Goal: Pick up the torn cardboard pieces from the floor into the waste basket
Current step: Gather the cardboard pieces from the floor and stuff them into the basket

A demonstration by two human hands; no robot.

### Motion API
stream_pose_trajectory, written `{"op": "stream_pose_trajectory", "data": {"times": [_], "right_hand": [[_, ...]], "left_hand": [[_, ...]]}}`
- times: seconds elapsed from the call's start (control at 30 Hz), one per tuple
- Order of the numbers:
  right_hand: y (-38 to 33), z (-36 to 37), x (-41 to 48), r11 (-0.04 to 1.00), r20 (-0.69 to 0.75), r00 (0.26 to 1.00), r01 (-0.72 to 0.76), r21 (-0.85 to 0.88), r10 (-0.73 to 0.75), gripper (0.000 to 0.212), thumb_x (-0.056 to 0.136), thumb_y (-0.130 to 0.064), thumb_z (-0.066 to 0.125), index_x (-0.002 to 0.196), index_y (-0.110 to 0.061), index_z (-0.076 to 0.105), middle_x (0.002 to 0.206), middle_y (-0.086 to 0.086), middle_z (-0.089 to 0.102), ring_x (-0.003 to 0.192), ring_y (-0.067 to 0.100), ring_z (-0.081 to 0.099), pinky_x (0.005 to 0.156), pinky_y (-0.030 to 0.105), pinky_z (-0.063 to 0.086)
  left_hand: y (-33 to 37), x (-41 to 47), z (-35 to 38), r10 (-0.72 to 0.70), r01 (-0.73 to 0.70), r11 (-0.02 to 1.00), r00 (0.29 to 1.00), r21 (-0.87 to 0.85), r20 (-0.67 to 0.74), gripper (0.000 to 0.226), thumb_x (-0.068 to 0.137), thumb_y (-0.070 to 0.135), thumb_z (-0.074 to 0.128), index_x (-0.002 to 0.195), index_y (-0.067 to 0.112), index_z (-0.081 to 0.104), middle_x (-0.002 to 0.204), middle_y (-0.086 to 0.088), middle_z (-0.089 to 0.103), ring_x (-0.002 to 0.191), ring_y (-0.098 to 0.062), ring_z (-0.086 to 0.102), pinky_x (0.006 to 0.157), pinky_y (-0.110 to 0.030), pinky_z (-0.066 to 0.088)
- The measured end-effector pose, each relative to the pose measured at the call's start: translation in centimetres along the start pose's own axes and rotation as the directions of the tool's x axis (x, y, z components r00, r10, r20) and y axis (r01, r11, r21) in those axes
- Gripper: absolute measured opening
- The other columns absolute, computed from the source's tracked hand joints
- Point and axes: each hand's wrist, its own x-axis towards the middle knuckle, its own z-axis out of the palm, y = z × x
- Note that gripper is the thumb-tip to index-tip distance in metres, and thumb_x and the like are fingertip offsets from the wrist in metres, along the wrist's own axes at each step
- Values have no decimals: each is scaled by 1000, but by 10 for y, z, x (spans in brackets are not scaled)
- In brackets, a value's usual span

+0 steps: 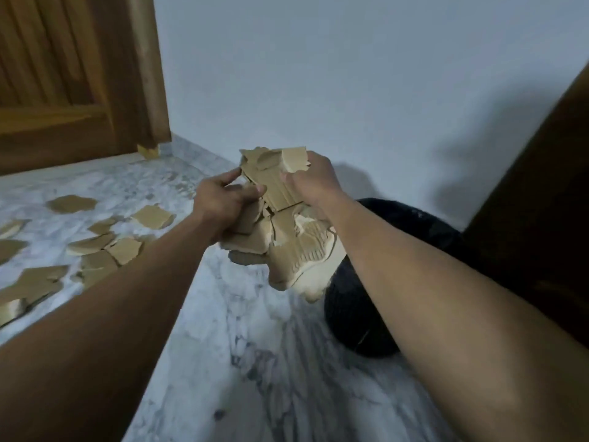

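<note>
Both hands hold one bundle of torn brown cardboard pieces [280,218] in the air at the frame's middle. My left hand [223,202] grips the bundle from the left, thumb on top. My right hand [314,181] grips its upper right side. The lowest pieces hang over the near left rim of a black waste basket [411,224], which stands on the floor by the wall and is partly hidden behind my right forearm. Several more torn cardboard pieces [95,247] lie scattered on the marble floor at the left.
A wooden door [63,74] and its frame close the back left, with a small cardboard scrap [148,151] at its foot. A dark wooden piece of furniture [548,186] stands right of the basket. A pale wall runs behind. Marble floor [239,362] lies below my arms.
</note>
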Motion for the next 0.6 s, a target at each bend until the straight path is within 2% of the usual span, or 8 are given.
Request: {"op": "stream_pose_trajectory", "data": {"times": [0.03, 0.1, 0.2, 0.33, 0.4, 0.47, 0.53, 0.6], "right_hand": [[-2, -24, 6, 1000, -22, 1000, 15, -4, -16, 27, 86, -21, 72, 111, -22, 63, 99, -8, 66, 92, 15, 63, 67, 25, 48], [-1, -69, 14, 999, -72, 997, 34, -4, -35, 32, 87, -19, 72, 117, -18, 64, 106, -4, 67, 97, 16, 62, 78, 29, 50], [16, -129, 24, 998, -155, 986, 61, 15, -58, 32, 88, -18, 71, 118, -22, 61, 99, -13, 63, 88, 3, 57, 69, 20, 43], [55, -188, 21, 998, -227, 974, 32, 54, -19, 32, 87, -17, 73, 115, -26, 60, 94, -19, 60, 84, -5, 54, 61, 14, 39], [78, -203, 12, 997, -235, 971, -22, 71, 38, 35, 85, -19, 74, 116, -23, 61, 96, -16, 62, 86, 1, 58, 60, 14, 40], [100, -214, 3, 990, -240, 964, -90, 111, 115, 38, 82, -27, 74, 119, -19, 64, 105, -8, 66, 96, 12, 62, 68, 23, 46], [117, -223, -5, 981, -269, 949, -130, 145, 166, 33, 80, -35, 74, 110, -22, 68, 106, -6, 67, 99, 16, 63, 73, 29, 48], [127, -231, -10, 978, -293, 938, -142, 153, 182, 26, 80, -38, 74, 101, -24, 68, 106, -4, 68, 101, 17, 63, 85, 33, 52]], "left_hand": [[11, 4, 20, 21, -21, 1000, 1000, -8, 18, 83, 69, 31, 93, 142, 20, 56, 84, 18, 76, 81, -1, 73, 79, -21, 56], [33, 10, 60, 67, -66, 998, 997, -15, 43, 83, 67, 32, 94, 141, 21, 57, 94, 12, 77, 91, -9, 74, 93, -32, 56], [54, 18, 120, 148, -150, 989, 985, 20, 84, 84, 63, 40, 95, 139, 27, 60, 115, 1, 74, 105, -19, 70, 102, -39, 52], [50, 8, 192, 197, -209, 974, 971, 81, 135, 81, 64, 44, 92, 137, 31, 61, 121, -1, 71, 111, -19, 67, 105, -40, 51], [38, 1, 217, 180, -197, 975, 971, 101, 159, 78, 67, 38, 93, 138, 30, 61, 117, -2, 71, 109, -20, 67, 104, -40, 51], [29, -5, 233, 154, -180, 976, 968, 121, 197, 74, 68, 32, 94, 135, 29, 64, 112, -5, 72, 106, -23, 68, 101, -41, 53], [23, -10, 242, 135, -173, 973, 963, 153, 234, 65, 68, 30, 93, 128, 29, 69, 113, -4, 71, 104, -24, 69, 99, -42, 55], [20, -15, 245, 132, -180, 964, 962, 196, 237, 58, 71, 31, 91, 125, 27, 71, 115, -2, 69, 104, -22, 69, 100, -40, 54]]}}
